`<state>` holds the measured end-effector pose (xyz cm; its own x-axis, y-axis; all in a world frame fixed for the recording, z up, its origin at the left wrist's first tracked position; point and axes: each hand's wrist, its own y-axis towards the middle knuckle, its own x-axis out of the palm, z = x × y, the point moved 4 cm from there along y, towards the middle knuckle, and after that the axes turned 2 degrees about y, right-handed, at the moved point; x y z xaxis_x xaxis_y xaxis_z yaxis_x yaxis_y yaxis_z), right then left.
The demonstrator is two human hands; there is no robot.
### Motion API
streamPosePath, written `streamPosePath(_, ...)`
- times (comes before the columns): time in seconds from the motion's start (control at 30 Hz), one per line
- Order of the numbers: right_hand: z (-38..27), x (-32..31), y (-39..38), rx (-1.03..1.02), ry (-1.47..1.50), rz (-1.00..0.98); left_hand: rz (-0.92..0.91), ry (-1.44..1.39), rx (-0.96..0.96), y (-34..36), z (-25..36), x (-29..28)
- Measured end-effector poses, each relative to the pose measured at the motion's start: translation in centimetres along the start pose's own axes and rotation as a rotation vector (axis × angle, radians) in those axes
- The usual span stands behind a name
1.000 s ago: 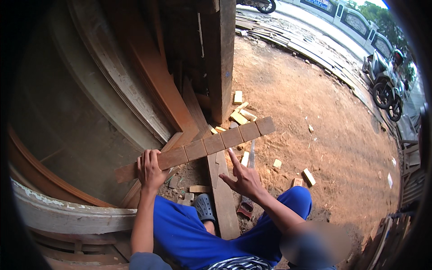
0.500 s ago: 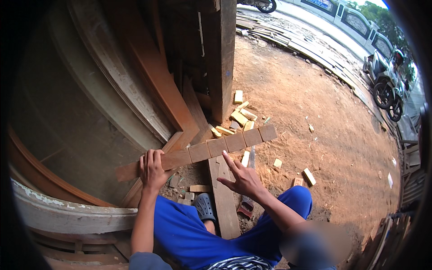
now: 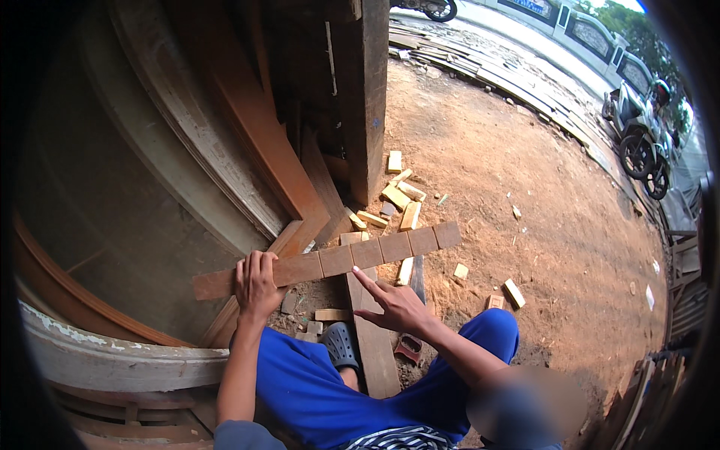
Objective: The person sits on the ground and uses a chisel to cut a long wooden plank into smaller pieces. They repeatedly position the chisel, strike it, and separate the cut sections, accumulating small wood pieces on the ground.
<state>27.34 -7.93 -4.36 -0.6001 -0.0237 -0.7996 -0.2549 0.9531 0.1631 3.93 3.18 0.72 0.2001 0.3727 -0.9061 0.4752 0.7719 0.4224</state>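
Left hand: here it is, the left hand (image 3: pixel 257 285) wrapped firmly around the wooden strip (image 3: pixel 298 268), close to its left end, a short stub poking out beyond the knuckles.
Right hand: gripping nothing! The right hand (image 3: pixel 397 306) points, index finger out, thumb spread, fingertip at the strip's near long edge beside a cross line.
Strip: up above the ground (image 3: pixel 540 247), straight ahead of both hands, long axis running left to right, right end angled away from the person; the left hand is nearer, being on it, and the cross-lined stretch lies to its right.
Below: a plank (image 3: pixel 377 352) between the legs, its far end under the strip; saw handle (image 3: pixel 409 347) to its right.
Beyond: pale offcuts (image 3: pixel 396 196) scattered near the post's (image 3: pixel 373 112) foot.
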Motion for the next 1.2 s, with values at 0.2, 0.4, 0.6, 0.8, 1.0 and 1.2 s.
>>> streamPosePath(0.2, 0.9, -0.3, 0.0, 0.121, 0.046, 0.034, 0.013, -0.015, -0.026, 0.0, -0.2, -0.1)
streamPosePath(0.4, 0.9, -0.3, -0.2, 0.155, 0.071, 0.059, -0.001, -0.016, -0.015, 0.1, -0.2, 0.0)
streamPosePath(0.6, 2.1, -1.0, -0.2, 0.215, 0.093, 0.234, 0.018, -0.037, -0.017, 0.2, -0.2, 0.2)
streamPosePath(0.8, 3.6, -2.3, -0.6, 0.284, 0.193, 0.345, 0.040, -0.056, -0.053, 0.3, -0.3, -0.3)
streamPosePath(1.0, 5.3, -4.8, -1.5, 0.338, 0.265, 0.462, 0.072, -0.079, -0.072, 0.5, -0.3, -0.6)
streamPosePath(1.2, 7.2, -8.6, -2.4, 0.321, 0.273, 0.770, 0.088, -0.015, -0.068, 0.2, -1.0, -0.3)
